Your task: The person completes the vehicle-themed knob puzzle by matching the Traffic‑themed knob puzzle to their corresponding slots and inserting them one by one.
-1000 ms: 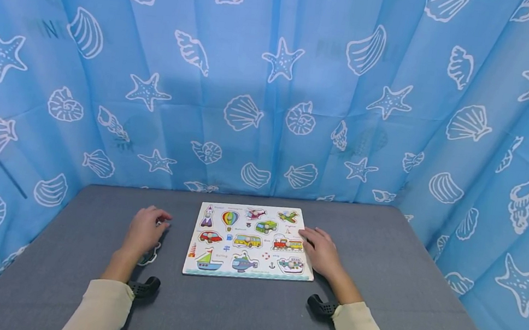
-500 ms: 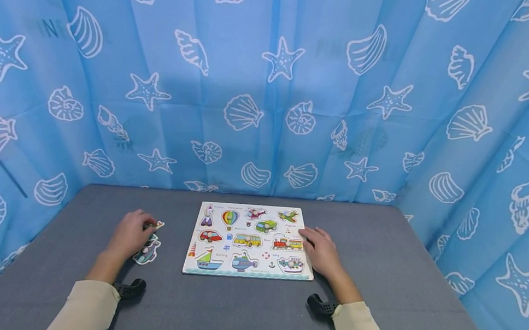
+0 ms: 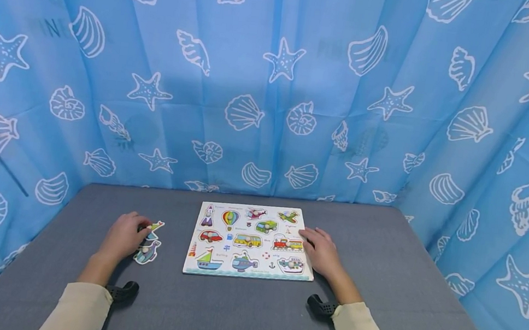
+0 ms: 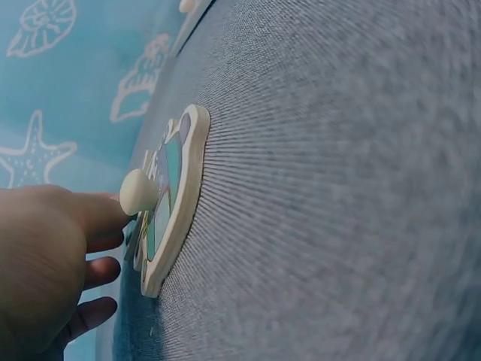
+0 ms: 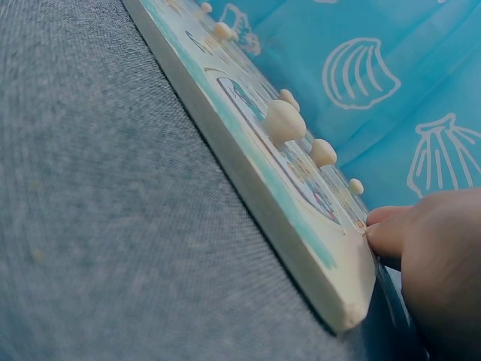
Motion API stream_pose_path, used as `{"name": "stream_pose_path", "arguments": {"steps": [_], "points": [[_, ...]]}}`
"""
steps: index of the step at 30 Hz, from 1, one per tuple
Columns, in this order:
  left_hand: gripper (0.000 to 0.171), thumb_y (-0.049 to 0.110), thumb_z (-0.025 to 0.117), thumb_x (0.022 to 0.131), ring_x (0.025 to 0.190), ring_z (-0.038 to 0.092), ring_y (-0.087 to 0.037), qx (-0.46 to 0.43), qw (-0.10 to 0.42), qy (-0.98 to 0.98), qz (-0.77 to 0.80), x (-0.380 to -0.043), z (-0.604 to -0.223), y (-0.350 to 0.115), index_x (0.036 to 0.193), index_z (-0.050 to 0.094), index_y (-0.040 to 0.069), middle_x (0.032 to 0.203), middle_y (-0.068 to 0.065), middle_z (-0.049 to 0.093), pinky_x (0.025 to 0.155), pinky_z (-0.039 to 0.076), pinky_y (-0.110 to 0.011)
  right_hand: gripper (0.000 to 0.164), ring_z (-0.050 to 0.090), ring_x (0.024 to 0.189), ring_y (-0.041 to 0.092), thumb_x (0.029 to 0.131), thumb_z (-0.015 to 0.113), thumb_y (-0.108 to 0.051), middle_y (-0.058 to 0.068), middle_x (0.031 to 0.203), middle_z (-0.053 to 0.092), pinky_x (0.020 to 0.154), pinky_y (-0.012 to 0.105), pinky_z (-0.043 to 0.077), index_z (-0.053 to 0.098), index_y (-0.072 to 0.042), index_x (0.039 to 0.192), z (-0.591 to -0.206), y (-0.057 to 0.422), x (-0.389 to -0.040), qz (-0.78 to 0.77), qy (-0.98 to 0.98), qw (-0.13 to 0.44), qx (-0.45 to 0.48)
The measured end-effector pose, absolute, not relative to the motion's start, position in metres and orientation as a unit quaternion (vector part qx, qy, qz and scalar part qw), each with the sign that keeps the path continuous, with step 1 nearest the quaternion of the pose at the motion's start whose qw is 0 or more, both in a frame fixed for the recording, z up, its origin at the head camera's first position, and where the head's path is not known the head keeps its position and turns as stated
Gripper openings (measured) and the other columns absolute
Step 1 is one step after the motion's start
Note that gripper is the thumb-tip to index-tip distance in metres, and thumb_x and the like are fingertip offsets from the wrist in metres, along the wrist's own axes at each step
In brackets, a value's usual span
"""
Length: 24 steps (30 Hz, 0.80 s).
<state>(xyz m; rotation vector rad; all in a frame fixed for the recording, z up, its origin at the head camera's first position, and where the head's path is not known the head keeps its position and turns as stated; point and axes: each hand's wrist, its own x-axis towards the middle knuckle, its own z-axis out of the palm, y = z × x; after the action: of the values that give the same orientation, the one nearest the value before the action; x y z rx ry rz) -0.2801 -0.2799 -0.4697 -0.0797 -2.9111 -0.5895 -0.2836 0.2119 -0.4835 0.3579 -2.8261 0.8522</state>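
My left hand (image 3: 124, 236) is at a sailboat puzzle piece (image 3: 156, 227) on the table, its thumb and index finger at the piece. In the left wrist view a submarine puzzle piece (image 4: 174, 203) with a round wooden knob hides those fingertips; the other fingers of the left hand (image 4: 45, 263) hang loosely bent. The submarine piece (image 3: 147, 252) lies just in front of the sailboat piece. To the right is a white vehicle puzzle board (image 3: 223, 256). My right hand (image 3: 325, 256) rests its fingertips on the board's right edge; the right wrist view shows these fingers (image 5: 387, 237) touching the board (image 5: 263, 192).
Several knobbed pieces, such as a bus (image 3: 247, 241) and a ship (image 3: 290, 265), sit in the board. Printed sailboat and submarine pictures show at its front without knobs. The grey cloth table (image 3: 235, 321) ends at a blue shell-patterned curtain (image 3: 268, 132).
My left hand has moved left and a little toward me, uncovering the submarine piece and part of the sailboat piece. The right hand and the board have not moved.
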Motion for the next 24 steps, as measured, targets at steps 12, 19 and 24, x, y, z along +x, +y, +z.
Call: {"name": "stream_pose_path", "arguments": {"steps": [12, 19, 24], "points": [[0.016, 0.015, 0.072, 0.089, 0.084, 0.054, -0.026, -0.047, 0.121, -0.978, -0.166, -0.276, -0.466, -0.282, 0.101, 0.072, 0.006, 0.091, -0.006, 0.060, 0.068, 0.044, -0.046, 0.037, 0.033, 0.136, 0.042, 0.097, 0.055, -0.010, 0.018, 0.141, 0.049, 0.105, 0.061, 0.024, 0.058, -0.003, 0.133, -0.484, 0.212, -0.284, 0.288, -0.946, 0.086, 0.120], [0.017, 0.016, 0.072, 0.089, 0.088, 0.055, -0.026, -0.053, 0.137, -0.972, -0.183, -0.273, -0.466, -0.277, 0.102, 0.072, 0.006, 0.094, -0.006, 0.061, 0.070, 0.044, -0.048, 0.037, 0.032, 0.137, 0.041, 0.098, 0.055, -0.010, 0.018, 0.142, 0.049, 0.107, 0.060, 0.023, 0.058, -0.003, 0.134, -0.485, 0.212, -0.284, 0.289, -0.946, 0.084, 0.117], [0.019, 0.018, 0.071, 0.090, 0.090, 0.054, -0.026, -0.054, 0.133, -0.969, -0.201, -0.269, -0.462, -0.268, 0.104, 0.071, 0.005, 0.096, -0.006, 0.061, 0.072, 0.044, -0.048, 0.037, 0.032, 0.136, 0.041, 0.098, 0.055, -0.010, 0.018, 0.142, 0.049, 0.106, 0.060, 0.023, 0.058, -0.003, 0.134, -0.484, 0.212, -0.284, 0.286, -0.947, 0.084, 0.119]]}}
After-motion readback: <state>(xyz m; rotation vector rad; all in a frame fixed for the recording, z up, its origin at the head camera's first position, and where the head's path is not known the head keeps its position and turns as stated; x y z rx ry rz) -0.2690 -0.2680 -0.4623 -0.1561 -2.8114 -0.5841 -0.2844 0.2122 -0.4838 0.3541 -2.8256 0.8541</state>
